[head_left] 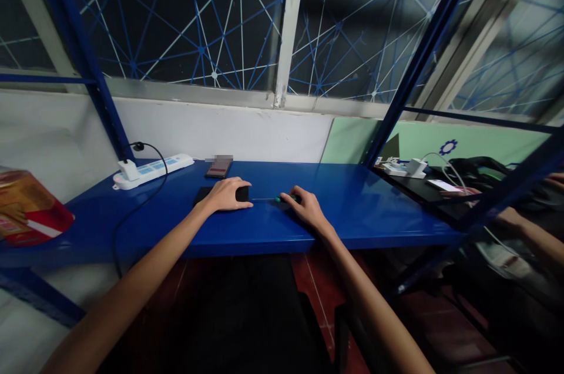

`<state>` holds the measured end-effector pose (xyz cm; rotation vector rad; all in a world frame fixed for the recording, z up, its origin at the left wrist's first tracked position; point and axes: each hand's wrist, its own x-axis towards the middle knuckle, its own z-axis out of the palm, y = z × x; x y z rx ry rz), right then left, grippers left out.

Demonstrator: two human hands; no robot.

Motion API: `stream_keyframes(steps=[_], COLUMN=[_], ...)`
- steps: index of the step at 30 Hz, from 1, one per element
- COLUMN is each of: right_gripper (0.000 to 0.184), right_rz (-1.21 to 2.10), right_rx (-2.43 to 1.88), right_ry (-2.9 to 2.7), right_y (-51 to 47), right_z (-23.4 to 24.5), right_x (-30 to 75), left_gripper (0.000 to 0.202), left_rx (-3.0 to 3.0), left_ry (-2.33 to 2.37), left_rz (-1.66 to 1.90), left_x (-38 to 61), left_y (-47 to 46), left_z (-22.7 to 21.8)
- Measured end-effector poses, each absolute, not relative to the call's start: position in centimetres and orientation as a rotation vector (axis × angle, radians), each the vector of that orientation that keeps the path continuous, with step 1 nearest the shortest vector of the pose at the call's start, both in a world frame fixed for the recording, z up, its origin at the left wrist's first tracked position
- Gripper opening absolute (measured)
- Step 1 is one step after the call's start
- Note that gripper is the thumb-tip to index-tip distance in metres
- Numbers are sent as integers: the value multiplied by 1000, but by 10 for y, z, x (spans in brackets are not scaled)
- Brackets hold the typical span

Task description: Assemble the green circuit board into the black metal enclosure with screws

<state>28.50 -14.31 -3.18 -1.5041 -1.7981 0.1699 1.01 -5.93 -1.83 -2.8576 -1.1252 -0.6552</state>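
My left hand [225,194] rests over a flat black rectangular object [242,193] on the blue table [273,230], its thumb and fingers spanning the object's near and far edges. What the black object is I cannot make out. In my right hand [307,206] is a screwdriver with a green and dark handle [278,199]. Its thin shaft points left toward the black object's right end; whether the tip touches it is too small to tell. Most of the handle is hidden by my fingers.
A phone [220,167] lies behind my left hand. To the left are a white power strip [154,170], a black cable [145,204] hanging over the front edge, and a red and yellow packet [30,206]. At right, another person's arm [524,230] is near a lit phone [444,186].
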Motion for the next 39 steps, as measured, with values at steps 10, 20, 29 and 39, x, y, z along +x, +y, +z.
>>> stream_keyframes(steps=[10, 20, 29, 39], right_gripper=[35, 39, 45, 39], right_rz=[352, 306, 184, 318], right_rx=[-1402, -1383, -1509, -1473], right_ry=[-1794, -1766, -1842, -1802], right_y=[-143, -141, -142, -145], right_z=[-33, -33, -32, -32], right_x=[289, 289, 287, 289], left_gripper=[68, 67, 68, 67], left_rx=[-2852, -2847, -2848, -2854], left_ry=[-1114, -1121, -1114, -1118], left_rz=[-657, -654, -642, -636], left_x=[10, 11, 11, 11], left_y=[-59, -61, -61, -61], left_z=[-18, -17, -17, -17])
